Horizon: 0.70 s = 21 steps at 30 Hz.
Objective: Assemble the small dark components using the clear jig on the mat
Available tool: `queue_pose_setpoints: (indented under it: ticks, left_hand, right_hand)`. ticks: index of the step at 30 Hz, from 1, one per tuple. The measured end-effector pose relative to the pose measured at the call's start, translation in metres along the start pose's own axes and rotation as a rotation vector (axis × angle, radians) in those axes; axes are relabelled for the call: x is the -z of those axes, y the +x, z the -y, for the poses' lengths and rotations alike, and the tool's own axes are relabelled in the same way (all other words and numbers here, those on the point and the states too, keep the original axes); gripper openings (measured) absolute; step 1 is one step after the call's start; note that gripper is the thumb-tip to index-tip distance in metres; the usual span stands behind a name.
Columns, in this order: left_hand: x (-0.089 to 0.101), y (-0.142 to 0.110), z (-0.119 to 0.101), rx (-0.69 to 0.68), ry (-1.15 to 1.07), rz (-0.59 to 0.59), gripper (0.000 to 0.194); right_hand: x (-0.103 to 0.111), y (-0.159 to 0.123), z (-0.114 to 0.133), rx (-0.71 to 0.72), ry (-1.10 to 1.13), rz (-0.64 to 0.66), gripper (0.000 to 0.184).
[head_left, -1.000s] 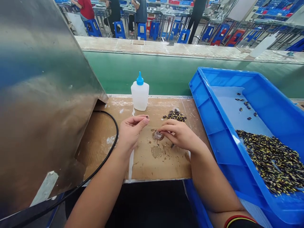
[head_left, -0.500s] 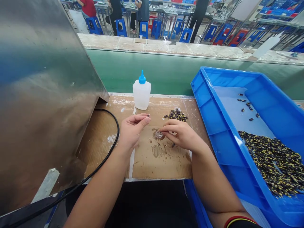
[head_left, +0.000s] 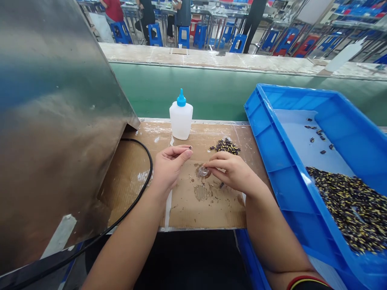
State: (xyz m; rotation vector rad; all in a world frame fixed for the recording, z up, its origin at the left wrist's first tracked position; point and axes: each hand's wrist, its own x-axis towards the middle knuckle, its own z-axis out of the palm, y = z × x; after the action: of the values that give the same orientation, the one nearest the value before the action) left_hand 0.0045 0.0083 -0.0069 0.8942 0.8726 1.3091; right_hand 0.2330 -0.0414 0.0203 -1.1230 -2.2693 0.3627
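My left hand [head_left: 169,165] rests on the brown cardboard mat [head_left: 187,209], its thumb and forefinger pinched on a tiny dark part [head_left: 190,148]. My right hand [head_left: 231,171] lies just to the right, fingertips pinched over a small clear round dish [head_left: 202,171] on the mat. I cannot make out what the right fingers grip. A small heap of dark and yellow parts [head_left: 225,146] lies just beyond the right hand. A white squeeze bottle with a blue nozzle [head_left: 181,116] stands upright behind both hands.
A big blue crate [head_left: 272,133] with a heap of the same parts [head_left: 353,205] fills the right side. A slanted steel panel [head_left: 54,121] stands on the left, a black cable [head_left: 142,189] curving from under it. A green conveyor wall [head_left: 211,90] runs behind; people stand at far tables.
Both hands have stayed almost still in the same pinches. The view has shifted slightly.
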Motion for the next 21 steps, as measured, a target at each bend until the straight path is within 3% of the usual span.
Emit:
queue_pose_setpoints:
  ticks: [21]
  left_hand:
    - [-0.0004, -0.0016, -0.0026, 0.004, -0.008, 0.013, 0.028]
  right_hand:
    - [-0.004, -0.0008, -0.0053, -0.055, -0.044, -0.064, 0.02]
